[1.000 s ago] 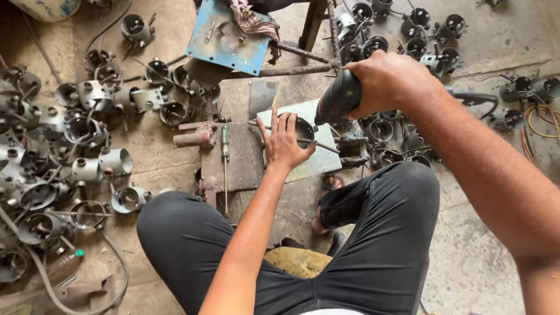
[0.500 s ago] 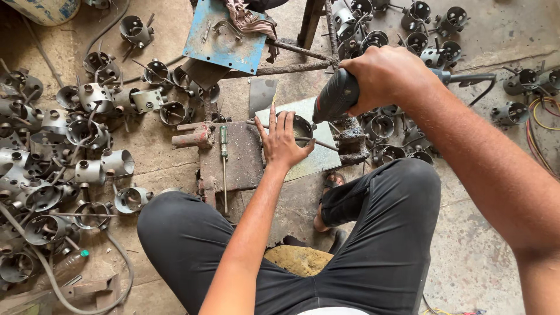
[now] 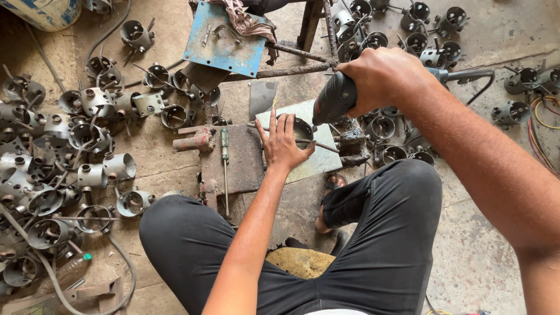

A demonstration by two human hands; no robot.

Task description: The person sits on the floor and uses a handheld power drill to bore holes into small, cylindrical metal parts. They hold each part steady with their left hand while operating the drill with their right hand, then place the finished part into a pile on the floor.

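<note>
My right hand (image 3: 385,79) grips a dark power tool (image 3: 333,99) that points down at a round metal ring part (image 3: 300,129). That part sits on a pale metal sheet (image 3: 318,160) on the floor between my knees. My left hand (image 3: 284,143) rests with fingers spread on the ring part and holds it down. A thin rod (image 3: 324,146) sticks out from under that hand to the right. The tool's tip is hidden behind its body and my left hand.
A rusty steel plate (image 3: 242,160) with a green-handled screwdriver (image 3: 224,146) lies left of the sheet. Several grey metal ring parts (image 3: 87,151) crowd the floor at left, more lie at top right (image 3: 420,44). A blue plate (image 3: 224,41) sits ahead, cables (image 3: 542,122) at right.
My right hand and the power tool have shifted slightly, staying over the ring part. My left hand stays on the part.
</note>
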